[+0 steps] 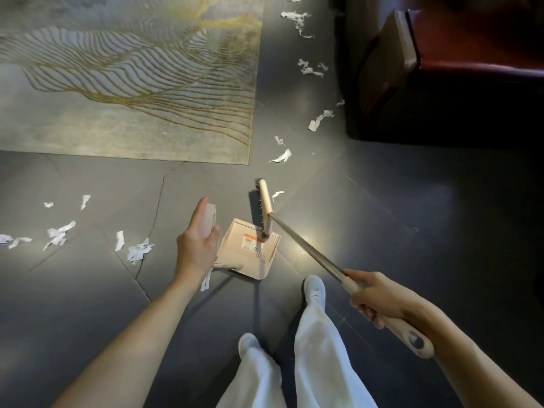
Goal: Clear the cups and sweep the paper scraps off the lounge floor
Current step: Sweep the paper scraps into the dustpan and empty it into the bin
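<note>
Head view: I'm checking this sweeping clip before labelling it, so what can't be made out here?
All in the head view:
Dustpan handle: mostly covered by the left hand.
Dustpan label: too small and blurred to read.
Broom head: seen from above, so bristle contact with the floor is unclear.
Paper scraps at left: cut off by the frame edge.
Cups: none in frame.

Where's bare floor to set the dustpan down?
Bare floor right of the broom, below the armchair; also between rug edge and dustpan. Scraps crowd the rug-armchair strip and the floor left of the left hand.
</note>
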{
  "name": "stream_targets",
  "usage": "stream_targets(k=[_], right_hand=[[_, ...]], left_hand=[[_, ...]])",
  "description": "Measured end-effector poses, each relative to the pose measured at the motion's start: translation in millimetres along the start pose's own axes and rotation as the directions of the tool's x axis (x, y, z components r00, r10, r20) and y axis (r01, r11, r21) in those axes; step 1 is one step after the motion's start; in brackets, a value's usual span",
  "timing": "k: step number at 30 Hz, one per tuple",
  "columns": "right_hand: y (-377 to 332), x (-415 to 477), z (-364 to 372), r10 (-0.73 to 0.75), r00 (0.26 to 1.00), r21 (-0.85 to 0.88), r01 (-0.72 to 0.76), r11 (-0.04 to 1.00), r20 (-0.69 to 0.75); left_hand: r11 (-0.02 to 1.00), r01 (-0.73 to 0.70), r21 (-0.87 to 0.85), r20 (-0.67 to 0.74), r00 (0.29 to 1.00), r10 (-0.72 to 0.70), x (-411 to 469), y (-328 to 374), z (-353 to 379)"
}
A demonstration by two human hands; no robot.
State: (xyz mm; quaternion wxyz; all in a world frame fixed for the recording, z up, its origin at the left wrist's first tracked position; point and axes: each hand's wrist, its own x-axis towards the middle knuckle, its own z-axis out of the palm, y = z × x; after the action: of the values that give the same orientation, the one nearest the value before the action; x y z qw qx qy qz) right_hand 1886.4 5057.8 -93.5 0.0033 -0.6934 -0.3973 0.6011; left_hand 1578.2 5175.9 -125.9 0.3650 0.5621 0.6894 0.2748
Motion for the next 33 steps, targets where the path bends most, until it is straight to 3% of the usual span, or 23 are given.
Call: stream_targets(k=[8, 11, 14, 17, 22, 28, 33], right_hand=[[-44.4, 98.7, -107.2, -0.023, 0.996, -0.135, 0.011, 0.991, -0.085], [-49.0, 135.4, -136.3, 0.02, 0.999, -0.224, -0.026, 0.974, -0.028], [-51.6, 159.3, -150.7, 0.086, 0.994, -0.198, -0.071, 0.978, 0.069], [-45.0, 157.9, -156.7, 0.097, 0.979, -0.188, -0.062, 0.98, 0.18], [-52.1, 128.9, -170.0, 0.15, 0.93, -0.323, -0.036, 0.946, 0.335], [-103.3, 99.7, -194.3, 0.144, 0.929, -0.437, 0.021, 0.899, 0.341], [-148.7, 102.1, -167.4, 0.083, 0.931, -0.463, 0.099, 0.881, 0.356]], left_hand=[[0.995, 0.09, -0.046, -0.064, 0.994, -0.093, 59.8, 52.5, 79.1], [0.992, 0.126, -0.028, -0.099, 0.987, -0.128, 88.0, 61.8, 101.8], [0.987, 0.139, 0.081, -0.149, 0.981, -0.126, 108.1, 64.4, 105.6], [0.974, 0.194, 0.116, -0.199, 0.965, -0.169, 113.1, 57.1, 101.2], [0.972, 0.211, 0.105, -0.199, 0.962, -0.187, 103.5, 46.3, 94.3], [0.965, 0.262, -0.027, -0.394, 0.884, -0.251, 62.6, 30.7, 76.2], [0.957, 0.273, -0.095, -0.506, 0.815, -0.283, 21.5, 9.9, 38.1]])
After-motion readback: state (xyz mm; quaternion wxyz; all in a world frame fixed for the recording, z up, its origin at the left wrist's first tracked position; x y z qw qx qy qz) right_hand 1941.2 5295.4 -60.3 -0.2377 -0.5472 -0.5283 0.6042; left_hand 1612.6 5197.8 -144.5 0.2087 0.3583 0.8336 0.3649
